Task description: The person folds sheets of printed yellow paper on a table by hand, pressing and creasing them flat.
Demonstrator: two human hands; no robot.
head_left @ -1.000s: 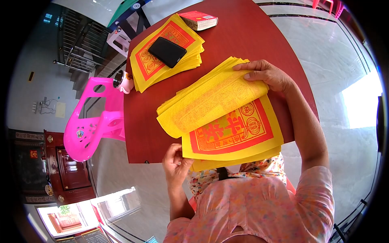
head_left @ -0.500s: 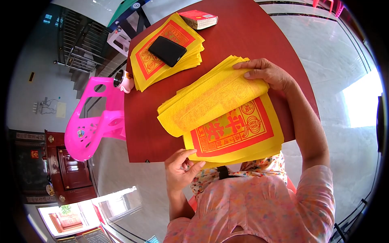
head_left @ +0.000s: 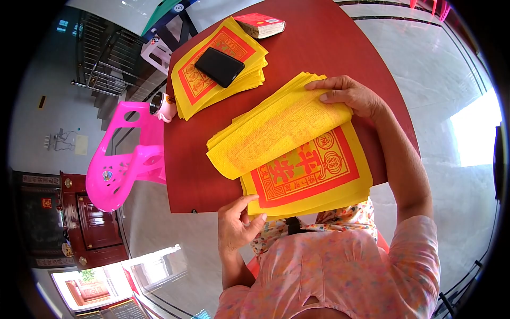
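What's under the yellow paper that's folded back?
Under the folded-back paper is another yellow sheet with a red print, partly showing. The folded-back paper covers the rest of that print, so I can't see it.

Pretty sure I'm looking into somebody's home: stairs (head_left: 105,109) with a metal railing (head_left: 110,66) at ten o'clock, pink plastic chair (head_left: 149,130) at nine, red wooden cabinet (head_left: 96,226) at eight, shiny tiled floor (head_left: 427,90) at two.

Yellow sheets (head_left: 276,138) — matt paper, faintly rough-grained. Tabletop (head_left: 345,48): smooth wood-look, low sheen. Phone (head_left: 219,67): smooth, dark, slightly glossy. Pink chair (head_left: 98,186) — shiny plastic. Floor (head_left: 446,90): polished, reflective. Cabinet (head_left: 98,226): glossy wood. Shirt (head_left: 329,266): soft matt cloth.
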